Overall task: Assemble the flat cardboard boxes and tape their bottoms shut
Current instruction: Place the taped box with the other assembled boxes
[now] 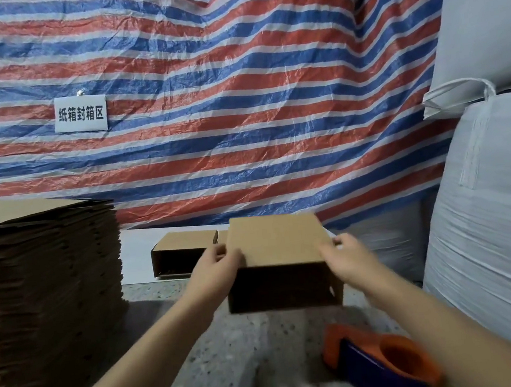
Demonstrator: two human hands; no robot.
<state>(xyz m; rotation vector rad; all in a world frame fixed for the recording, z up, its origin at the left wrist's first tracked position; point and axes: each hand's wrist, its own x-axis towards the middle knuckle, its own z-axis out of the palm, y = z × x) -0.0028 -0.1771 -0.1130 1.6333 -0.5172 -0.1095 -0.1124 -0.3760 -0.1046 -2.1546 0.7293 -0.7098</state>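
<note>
While both hands lift it, an assembled cardboard box (278,254) hangs above the speckled counter (220,348).
Nearest, an orange tape dispenser (382,359) lies on the counter at the right; above it the left hand (216,268) and the right hand (348,260) each keep a curled grip on the box's side edges; a second box (180,253) lies just behind, a tall stack of flat boxes (47,297) stands left, and a striped tarp (207,104) hangs beyond.
</note>
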